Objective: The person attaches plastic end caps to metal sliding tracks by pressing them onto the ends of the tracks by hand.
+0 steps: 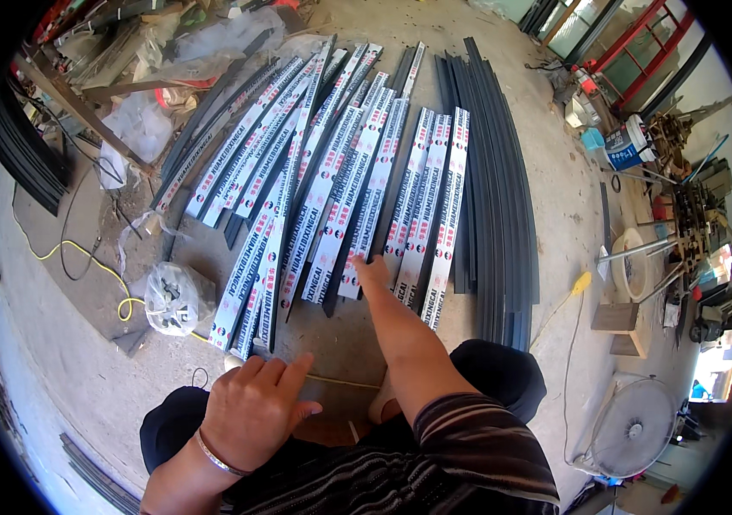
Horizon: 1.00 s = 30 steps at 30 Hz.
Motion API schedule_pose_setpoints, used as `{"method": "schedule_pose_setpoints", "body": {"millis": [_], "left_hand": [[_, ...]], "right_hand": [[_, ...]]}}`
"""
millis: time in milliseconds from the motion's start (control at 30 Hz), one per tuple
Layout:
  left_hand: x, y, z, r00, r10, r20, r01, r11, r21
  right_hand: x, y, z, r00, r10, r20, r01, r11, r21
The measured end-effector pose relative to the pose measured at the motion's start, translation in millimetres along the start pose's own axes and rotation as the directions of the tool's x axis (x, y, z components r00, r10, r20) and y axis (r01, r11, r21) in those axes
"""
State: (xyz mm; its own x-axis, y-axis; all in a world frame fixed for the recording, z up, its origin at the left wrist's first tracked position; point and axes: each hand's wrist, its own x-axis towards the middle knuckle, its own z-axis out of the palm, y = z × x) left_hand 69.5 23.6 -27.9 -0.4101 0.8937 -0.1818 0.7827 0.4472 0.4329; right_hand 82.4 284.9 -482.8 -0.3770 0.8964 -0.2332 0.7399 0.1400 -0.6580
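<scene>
Lying side by side on the concrete floor [563, 197], many long labelled profiles [449, 223] point away from the person, a few of them crossing others at a slant. Their upper faces carry a white band, and on this band the same printing repeats along the length: bold dark lettering in capitals, smaller red characters, and a round mark in red and dark. The writing is large enough to read on several pieces. On some pieces the printing is partly covered by a neighbour.

The right grip [372, 271] is at the near end of one profile in the middle [375, 202], and its fingers touch there; whether they are closed around the piece, I cannot tell. The left grip [259, 396] is above the floor, near the closest ends of the labelled group, with the fingers bent and the index finger more straight. Its palm is turned away, so I cannot tell if it has something inside. A thin bracelet [221, 456] is on the left wrist.

To the right of the labelled pieces lie bare dark profiles [503, 206], close together. At left, a clear plastic bag [179, 300] with small pieces inside sits near a yellow cable [96, 265]. Farther to the right, a blue and white bucket [629, 144] also bears printing, which is small and tilted. A round fan [635, 427] is at the lower right.
</scene>
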Motion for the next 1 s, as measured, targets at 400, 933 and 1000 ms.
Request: {"method": "schedule_pose_setpoints", "body": {"millis": [400,933,1000], "left_hand": [[1.4,-0.9,-1.2,1.000,0.011,0.007,-0.011,1.000,-0.009],[5.5,-4.2,3.3,0.998,0.044,0.047,-0.043,0.999,-0.025],[10.5,0.3,-3.1,0.998,0.010,0.060,-0.007,0.999,-0.051]], "right_hand": [[6.9,-25.7,-103.3,0.844,0.312,-0.437,-0.395,0.912,-0.111],[37.0,-63.2,17.4,0.942,0.328,0.073,-0.309,0.931,-0.195],[34.0,-74.9,9.8,0.925,0.359,0.124,-0.326,0.918,-0.226]]}}
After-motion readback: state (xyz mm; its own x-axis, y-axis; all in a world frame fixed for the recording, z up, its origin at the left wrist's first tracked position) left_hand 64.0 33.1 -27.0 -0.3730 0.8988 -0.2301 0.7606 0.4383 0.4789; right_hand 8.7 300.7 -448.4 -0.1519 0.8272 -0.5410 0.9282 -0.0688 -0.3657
